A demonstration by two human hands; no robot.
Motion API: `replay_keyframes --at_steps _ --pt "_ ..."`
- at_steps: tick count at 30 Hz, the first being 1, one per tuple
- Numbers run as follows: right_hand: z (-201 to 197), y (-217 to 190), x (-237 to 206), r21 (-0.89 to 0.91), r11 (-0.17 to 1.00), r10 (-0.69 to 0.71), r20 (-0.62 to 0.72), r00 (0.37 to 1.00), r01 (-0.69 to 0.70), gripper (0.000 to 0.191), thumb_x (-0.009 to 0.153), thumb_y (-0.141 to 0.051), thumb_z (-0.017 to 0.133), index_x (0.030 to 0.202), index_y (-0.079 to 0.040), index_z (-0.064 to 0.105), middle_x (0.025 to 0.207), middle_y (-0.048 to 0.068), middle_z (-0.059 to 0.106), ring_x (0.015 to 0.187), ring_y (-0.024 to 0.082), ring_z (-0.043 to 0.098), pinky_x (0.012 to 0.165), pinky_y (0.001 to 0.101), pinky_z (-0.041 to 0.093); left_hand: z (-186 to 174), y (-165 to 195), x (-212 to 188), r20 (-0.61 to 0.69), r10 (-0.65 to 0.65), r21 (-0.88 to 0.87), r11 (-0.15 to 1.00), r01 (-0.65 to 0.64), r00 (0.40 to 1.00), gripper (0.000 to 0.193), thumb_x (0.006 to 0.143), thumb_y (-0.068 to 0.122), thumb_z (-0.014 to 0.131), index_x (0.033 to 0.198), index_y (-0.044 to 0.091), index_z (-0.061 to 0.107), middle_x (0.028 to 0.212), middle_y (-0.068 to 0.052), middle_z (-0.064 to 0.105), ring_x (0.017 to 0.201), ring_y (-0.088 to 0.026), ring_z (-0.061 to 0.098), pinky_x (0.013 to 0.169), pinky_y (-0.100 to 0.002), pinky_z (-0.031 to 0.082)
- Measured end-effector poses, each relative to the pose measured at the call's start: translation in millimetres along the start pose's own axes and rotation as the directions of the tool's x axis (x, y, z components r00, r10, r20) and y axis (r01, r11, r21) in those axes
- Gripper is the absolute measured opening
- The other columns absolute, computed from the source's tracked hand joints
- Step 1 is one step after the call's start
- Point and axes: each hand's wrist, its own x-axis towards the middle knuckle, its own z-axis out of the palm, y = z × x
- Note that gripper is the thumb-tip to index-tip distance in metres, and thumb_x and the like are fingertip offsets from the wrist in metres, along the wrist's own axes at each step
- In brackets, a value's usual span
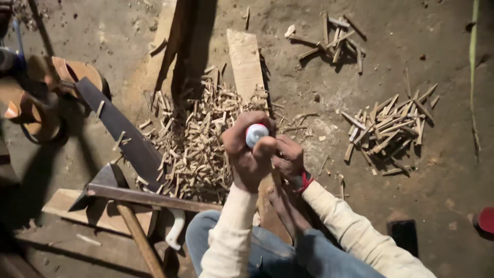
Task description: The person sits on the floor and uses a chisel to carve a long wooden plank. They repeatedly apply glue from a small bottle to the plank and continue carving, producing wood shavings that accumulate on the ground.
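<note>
Head view, looking down at a dirt floor, lit unevenly. Far left: a sandal (72,72) lies beside a dark, flat blade-like board (121,131) that runs diagonally toward the near side. Near left: a wooden frame of crossed bars (139,198) rests over a pale plank (67,208), with a pale curved handle (176,226) hanging at its right end.

Centre: a large heap of short wood chips (193,141) covers the ground. A long light plank (247,64) runs from the far side straight toward the person and passes under both hands. A dark upright post (188,41) stands just left of it.

Left hand (247,154): closed in a fist around a tool handle with a white and red cap (256,134); the cap shows above the thumb. What lies below the fist is hidden. Right hand (289,159): pressed just beside the left hand, fingers curled down onto the plank; a red band (306,180) sits at the wrist. Cannot tell whether this hand grips anything. Both sleeves are cream; blue-trousered knees (278,252) show at the near edge.

Right: a loose pile of split sticks (391,128) lies well apart from the hands; a smaller scatter of sticks (334,38) lies farther off. Near right: a dark flat rectangle (405,236) on the ground, and a red object (486,220) at the frame edge.
</note>
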Motion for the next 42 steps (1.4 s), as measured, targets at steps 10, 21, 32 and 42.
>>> replay_keyframes --at_steps 10,21,32,42 --pt "10.6 11.8 11.7 0.058 0.993 0.106 -0.087 0.991 -0.101 0.046 0.083 -0.013 0.076 0.127 -0.008 0.064 0.104 0.013 0.073 0.089 0.026 0.074 0.078 0.0349 0.06 0.8 -57.9 -31.8 0.002 0.066 0.112 0.992 -0.066 0.998 0.068 0.098 0.068 0.06 0.101 0.0 0.064 0.086 -0.005 0.064 0.078 -0.017 0.063 0.07 -0.03 0.05" --pt "42.7 20.7 -1.7 -0.217 0.928 0.283 -0.122 0.951 -0.303 0.056 0.083 -0.011 0.08 0.136 -0.009 0.063 0.101 0.012 0.072 0.089 0.025 0.071 0.079 0.0372 0.059 -92.4 17.8 -182.7 -0.257 -0.36 0.121 0.909 0.4 0.897 0.041 0.1 0.034 0.049 0.124 0.004 0.063 0.133 -0.019 0.056 0.113 -0.031 0.061 0.097 -0.046 0.052" --pt "36.1 34.5 -11.3 -0.32 0.843 0.421 -0.107 0.901 -0.432 0.017 0.092 -0.021 0.073 0.102 -0.008 0.077 0.086 0.008 0.075 0.063 0.021 0.068 0.053 0.034 0.056 -100.6 -40.1 -302.1 -0.212 -0.881 -0.129 0.454 0.882 0.423 0.063 0.089 0.017 0.066 0.15 0.007 0.054 0.083 -0.014 0.073 0.051 -0.017 0.057 0.045 -0.03 0.046" --pt "48.7 39.6 -29.6 0.389 0.519 0.826 -0.001 0.563 -0.761 0.025 0.095 -0.011 0.069 0.117 0.0 0.071 0.092 0.014 0.079 0.074 0.017 0.078 0.061 0.028 0.062 -97.1 -27.6 -298.7 -0.265 -0.729 -0.28 0.685 0.673 0.632 0.063 0.084 0.002 0.074 0.14 0.005 0.045 0.108 -0.021 0.071 0.067 -0.02 0.069 0.052 -0.034 0.056"
